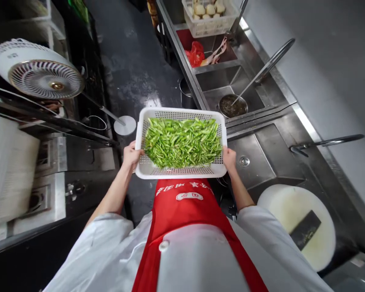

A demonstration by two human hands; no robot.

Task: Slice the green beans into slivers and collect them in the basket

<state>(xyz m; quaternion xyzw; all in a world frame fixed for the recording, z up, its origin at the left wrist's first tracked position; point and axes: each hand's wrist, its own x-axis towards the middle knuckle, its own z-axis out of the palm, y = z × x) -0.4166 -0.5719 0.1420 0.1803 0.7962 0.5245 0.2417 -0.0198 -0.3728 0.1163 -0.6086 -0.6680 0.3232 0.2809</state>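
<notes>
In front of my red apron (185, 211) I hold a white perforated plastic basket (182, 176) level in both hands. Sliced green vegetable pieces (182, 142), which look like cut peppers, cover most of its bottom. My left hand (132, 155) grips the left rim, thumb over the edge. On the opposite short side my right hand (229, 159) is closed around the rim. The fingers beneath the basket are hidden on both sides.
Steel sinks run along the right, where a tap (270, 65) pours into a pot (232, 106). A cleaver (305, 230) lies on a round cutting board (295, 202). A white pedestal fan (38, 69) stands at left. Dark wet floor (124, 52) stretches ahead.
</notes>
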